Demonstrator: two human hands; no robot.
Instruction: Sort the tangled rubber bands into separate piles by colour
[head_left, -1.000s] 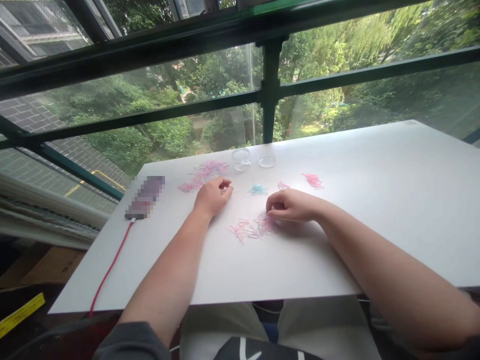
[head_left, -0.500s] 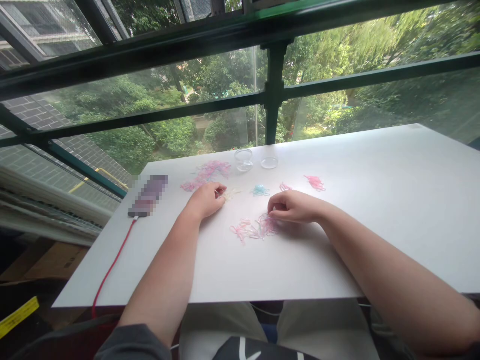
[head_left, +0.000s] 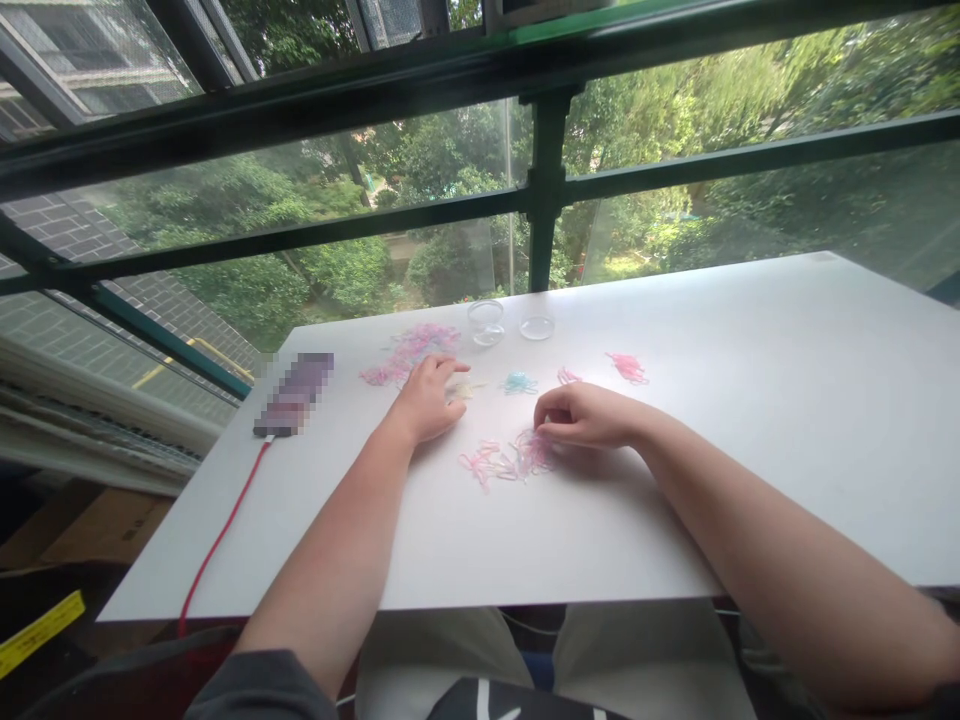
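Observation:
My left hand hovers beside a small pile of pale yellow rubber bands, thumb and fingers spread, with nothing seen in it. At the right end of a mixed pile of pink and whitish rubber bands, my right hand is closed, its fingertips curled down at the bands. Whatever those fingers pinch is hidden. Between and beyond the hands lie a light blue pile, a small pink pile partly behind my right hand, and a brighter pink pile.
A larger heap of mixed pastel bands lies beyond my left hand. Near the far edge of the white table stand a clear round container and a clear lid. At left, a phone has a red cable.
My left hand has opened from a pinch over the pale yellow bands, its fingers spreading and the hand shifting slightly right. My right hand stays at the mixed pile.

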